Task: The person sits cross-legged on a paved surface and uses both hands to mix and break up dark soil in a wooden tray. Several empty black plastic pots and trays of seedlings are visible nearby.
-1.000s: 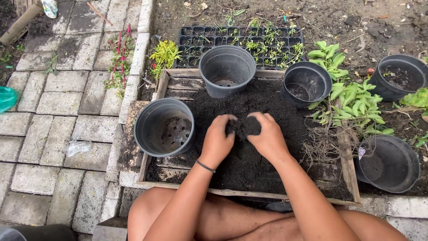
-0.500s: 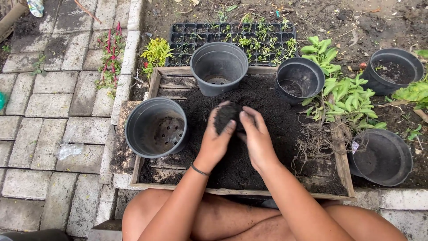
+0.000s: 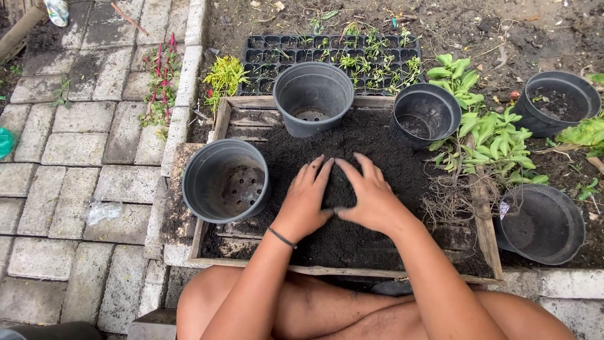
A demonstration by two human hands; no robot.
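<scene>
Pressing soil [image 3: 352,141] | left hand [image 3: 305,200] flat, spread | right hand [image 3: 371,200] flat, spread

The only view comes from the camera on my head, looking steeply down over my knees at the wooden crate of soil [image 3: 352,145] straight ahead. It sits close enough that my left hand [image 3: 306,200] and right hand [image 3: 371,200] fill the middle, with my forearms running in from the bottom edge. The brick paving [image 3: 82,151] falls on my left and bare ground [image 3: 503,31] lies beyond and to the right.
</scene>
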